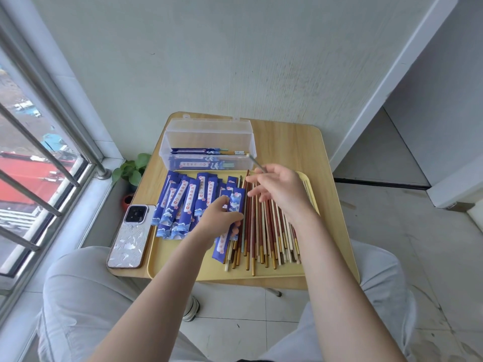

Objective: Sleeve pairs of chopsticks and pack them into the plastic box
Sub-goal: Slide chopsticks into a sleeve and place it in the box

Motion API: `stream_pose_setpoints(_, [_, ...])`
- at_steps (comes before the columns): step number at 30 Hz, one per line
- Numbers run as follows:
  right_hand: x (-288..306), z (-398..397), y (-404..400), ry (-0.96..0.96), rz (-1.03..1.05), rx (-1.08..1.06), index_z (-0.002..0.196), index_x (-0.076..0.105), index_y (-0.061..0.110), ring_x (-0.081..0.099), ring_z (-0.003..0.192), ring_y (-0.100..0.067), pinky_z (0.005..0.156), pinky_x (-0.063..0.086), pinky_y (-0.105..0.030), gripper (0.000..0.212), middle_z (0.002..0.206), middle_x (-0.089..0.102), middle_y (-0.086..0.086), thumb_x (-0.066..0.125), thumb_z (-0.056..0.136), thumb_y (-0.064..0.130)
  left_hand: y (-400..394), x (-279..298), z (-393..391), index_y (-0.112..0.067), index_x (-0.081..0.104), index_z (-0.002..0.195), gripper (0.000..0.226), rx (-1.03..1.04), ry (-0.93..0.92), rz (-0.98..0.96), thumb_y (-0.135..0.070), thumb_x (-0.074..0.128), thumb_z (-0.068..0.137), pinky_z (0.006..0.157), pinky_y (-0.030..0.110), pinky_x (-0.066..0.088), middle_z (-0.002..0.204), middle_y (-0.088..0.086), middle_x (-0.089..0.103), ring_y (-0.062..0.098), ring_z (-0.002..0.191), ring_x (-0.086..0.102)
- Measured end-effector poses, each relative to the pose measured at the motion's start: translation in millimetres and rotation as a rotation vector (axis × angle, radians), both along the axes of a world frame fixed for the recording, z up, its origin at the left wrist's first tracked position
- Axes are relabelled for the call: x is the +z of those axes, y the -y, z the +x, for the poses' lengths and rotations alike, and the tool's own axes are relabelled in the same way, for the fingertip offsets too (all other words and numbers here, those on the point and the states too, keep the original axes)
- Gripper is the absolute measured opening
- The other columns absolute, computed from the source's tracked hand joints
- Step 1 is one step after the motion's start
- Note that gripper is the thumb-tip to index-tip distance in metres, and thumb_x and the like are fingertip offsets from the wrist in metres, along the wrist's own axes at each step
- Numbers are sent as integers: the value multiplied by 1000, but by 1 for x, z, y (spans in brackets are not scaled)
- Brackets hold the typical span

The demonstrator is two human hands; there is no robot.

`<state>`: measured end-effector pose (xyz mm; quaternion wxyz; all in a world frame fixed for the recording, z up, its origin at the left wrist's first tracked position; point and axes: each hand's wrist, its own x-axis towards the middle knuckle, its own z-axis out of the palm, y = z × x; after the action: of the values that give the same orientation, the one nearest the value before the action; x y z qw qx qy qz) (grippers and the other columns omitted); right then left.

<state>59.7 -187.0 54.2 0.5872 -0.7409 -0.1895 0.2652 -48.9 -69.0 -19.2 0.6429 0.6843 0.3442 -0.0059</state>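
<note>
Worktop (300,142): small, light wood grain, rounded corners, set against a pale textured wall; barred window at left, tiled floor below.

Tray (183,267): one, pale yellow, on the worktop, carrying sleeves and loose chopsticks.

Plastic box (209,138): one, clear, lid up, at the far edge just behind the tray; a few sleeved pairs inside, exact count unclear.

Sleeves (180,202): dark blue paper with wave print and a white label strip of characters; heaped on the tray's left half, more than ten, overlapped past counting.

Chopsticks (264,231): loose pile on the tray's right half, dark red, cream and brown shafts, many gold-tipped; too many to count.

Left hand (218,218): fingers curled, gripping one sleeve (236,202) at the pile's edge.

Right hand (279,189): raised over the pile, pinching one grey chopstick (254,162), remaining fingers spread.

Phone (130,236): one, pale patterned case, face down left of the tray.

Potted plant (133,169): one, beside the worktop under the window.
</note>
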Motion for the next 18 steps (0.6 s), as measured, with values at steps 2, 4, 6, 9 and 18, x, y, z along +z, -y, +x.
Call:
stream_pose_setpoints(2, [1,3,-2,101,38,-57,105,65,8,64,55,-17,48,47,-24,14,78,74,-5,55,102,17,2,-1,-1,-21,44,104,26,-22,6,27,-10,65,93,54,26,50,71,12,57,19,54,52])
stream_pose_setpoints(4, [-2,5,-4,195,65,-153,93,68,10,51,47,-10,46,40,-22,24,60,63,0,53,104,25,3,-2,-2,-20,47,102,24,-22,10,59,-18,69,93,50,21,48,61,7,52,13,46,48])
stream_pose_setpoints(6, [-4,7,-7,237,95,-224,87,68,13,45,46,-4,48,38,-20,30,55,52,6,50,105,28,2,-4,-2,-10,51,88,26,-24,-4,91,-23,74,90,46,16,47,57,4,50,8,39,46])
stream_pose_setpoints(9, [-7,6,-11,251,88,-264,86,65,14,44,46,-1,49,39,-19,32,56,50,7,45,107,28,1,-6,-3,-11,50,78,32,-34,-30,96,-25,77,87,45,14,45,57,4,52,6,37,46])
stream_pose_setpoints(18, [-12,0,-14,240,-35,-162,88,65,11,48,48,-2,55,44,-21,34,59,53,4,44,107,29,-1,-7,-4,-8,55,80,32,-35,6,70,-27,80,85,49,17,47,59,4,56,10,42,48])
